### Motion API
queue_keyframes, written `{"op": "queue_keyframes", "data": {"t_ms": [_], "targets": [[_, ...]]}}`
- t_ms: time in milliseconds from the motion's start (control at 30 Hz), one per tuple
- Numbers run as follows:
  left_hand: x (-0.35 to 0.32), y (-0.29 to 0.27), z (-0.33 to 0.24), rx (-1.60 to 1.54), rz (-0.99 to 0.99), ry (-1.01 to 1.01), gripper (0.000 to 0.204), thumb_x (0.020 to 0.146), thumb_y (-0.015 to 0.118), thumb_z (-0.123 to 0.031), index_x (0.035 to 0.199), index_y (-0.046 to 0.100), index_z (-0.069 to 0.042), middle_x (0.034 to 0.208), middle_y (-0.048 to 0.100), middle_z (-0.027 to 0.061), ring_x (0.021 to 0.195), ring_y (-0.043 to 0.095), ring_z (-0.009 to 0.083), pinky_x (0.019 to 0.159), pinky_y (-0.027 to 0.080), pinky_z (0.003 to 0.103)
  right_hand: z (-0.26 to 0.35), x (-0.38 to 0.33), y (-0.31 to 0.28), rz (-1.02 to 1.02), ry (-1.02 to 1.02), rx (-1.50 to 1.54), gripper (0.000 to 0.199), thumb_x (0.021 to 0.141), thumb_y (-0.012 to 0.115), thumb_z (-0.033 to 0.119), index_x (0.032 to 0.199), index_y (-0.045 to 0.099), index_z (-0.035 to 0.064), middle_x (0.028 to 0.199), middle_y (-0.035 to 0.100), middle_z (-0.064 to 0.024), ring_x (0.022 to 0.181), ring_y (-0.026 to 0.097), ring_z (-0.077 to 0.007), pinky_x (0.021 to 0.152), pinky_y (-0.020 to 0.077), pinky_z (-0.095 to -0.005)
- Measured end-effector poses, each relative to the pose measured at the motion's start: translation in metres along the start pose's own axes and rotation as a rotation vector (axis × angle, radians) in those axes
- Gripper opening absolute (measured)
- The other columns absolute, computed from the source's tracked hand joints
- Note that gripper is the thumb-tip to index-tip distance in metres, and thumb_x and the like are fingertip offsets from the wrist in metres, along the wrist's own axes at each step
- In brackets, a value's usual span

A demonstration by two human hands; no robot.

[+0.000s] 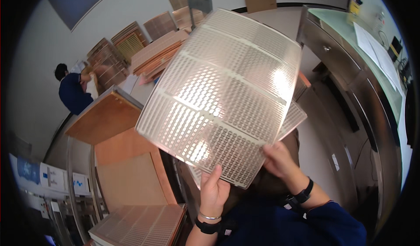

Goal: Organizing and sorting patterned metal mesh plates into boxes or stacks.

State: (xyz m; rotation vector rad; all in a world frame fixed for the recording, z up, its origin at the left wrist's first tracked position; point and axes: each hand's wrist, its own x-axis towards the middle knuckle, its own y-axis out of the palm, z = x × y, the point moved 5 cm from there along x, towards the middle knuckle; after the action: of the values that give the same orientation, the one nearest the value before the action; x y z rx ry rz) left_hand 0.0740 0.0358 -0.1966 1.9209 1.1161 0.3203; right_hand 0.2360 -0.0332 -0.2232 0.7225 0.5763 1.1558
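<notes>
Up it was, the big perforated panel, tilted high across the middle and reaching toward twelve o'clock, light flaring off its rows of small openings! The left hand, at six o'clock, had it pinched on the near edge, thumb flat on the face and fingers tucked out of sight behind. The right hand, at four o'clock, had its fingers curled in on the lower right edge, though their tips could not be made out.

And the score? Lifting was done, by the look of it; setting down was not. A second panel peeked out from beneath at three o'clock, so one more piece probably remained to be handled, though what it rested on was hidden. Over at seven o'clock sat a panel-topped stack; at eleven, a larger pile, with upright panels leaning beyond it. Finished or waiting? Nobody could tell which from here. The wooden box at eight o'clock stood by, while a co-worker bent over their own pieces at nine. Plenty on the floor, then, and the job looked only partway through!
</notes>
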Motion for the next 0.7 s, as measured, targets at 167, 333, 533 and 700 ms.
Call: {"op": "queue_keyframes", "data": {"t_ms": [167, 333, 533, 700], "targets": [[0.0, -0.033, -0.037, 0.016, 0.017, 0.026, 0.039, 0.094, 0.049, -0.008, 0.132, 0.04, -0.004, 0.127, 0.052, 0.0096, 0.115, 0.051, 0.0217, 0.098, 0.042, 0.038, 0.093, 0.01, -0.065, -0.193, -0.429, 0.091, 0.036, 0.097, 0.044, 0.017, 0.127, 0.043, -0.0035, 0.127, 0.052, -0.0154, 0.115, 0.053, -0.0227, 0.099, 0.0429, -0.0349], [-0.003, -0.043, -0.052, 0.153, -0.137, 0.131, 0.036, 0.096, 0.047, -0.013, 0.13, 0.042, -0.002, 0.124, 0.054, 0.0101, 0.111, 0.054, 0.0205, 0.095, 0.045, 0.034, 0.157, -0.025, -0.149, -0.314, -0.562, -0.013, 0.043, 0.098, 0.041, 0.016, 0.136, 0.035, -0.0028, 0.135, 0.044, -0.0168, 0.123, 0.046, -0.023, 0.104, 0.0384, -0.0339], [0.001, -0.045, -0.065, 0.166, -0.159, 0.178, 0.033, 0.098, 0.043, -0.016, 0.127, 0.046, 0.0, 0.12, 0.057, 0.0079, 0.106, 0.056, 0.0149, 0.091, 0.045, 0.029, 0.153, -0.042, -0.158, -0.504, -0.554, -0.071, 0.046, 0.097, 0.042, 0.011, 0.138, 0.032, -0.0031, 0.136, 0.043, -0.0177, 0.121, 0.047, -0.0215, 0.103, 0.0392, -0.0321], [0.004, -0.048, -0.071, 0.146, -0.191, 0.172, 0.033, 0.098, 0.043, -0.016, 0.126, 0.046, 0.001, 0.118, 0.058, 0.0092, 0.105, 0.057, 0.0152, 0.09, 0.046, 0.029, 0.141, -0.041, -0.165, -0.52, -0.513, -0.095, 0.046, 0.095, 0.046, 0.011, 0.137, 0.033, -0.0049, 0.131, 0.047, -0.0183, 0.114, 0.053, -0.0208, 0.097, 0.0447, -0.0302]]}}
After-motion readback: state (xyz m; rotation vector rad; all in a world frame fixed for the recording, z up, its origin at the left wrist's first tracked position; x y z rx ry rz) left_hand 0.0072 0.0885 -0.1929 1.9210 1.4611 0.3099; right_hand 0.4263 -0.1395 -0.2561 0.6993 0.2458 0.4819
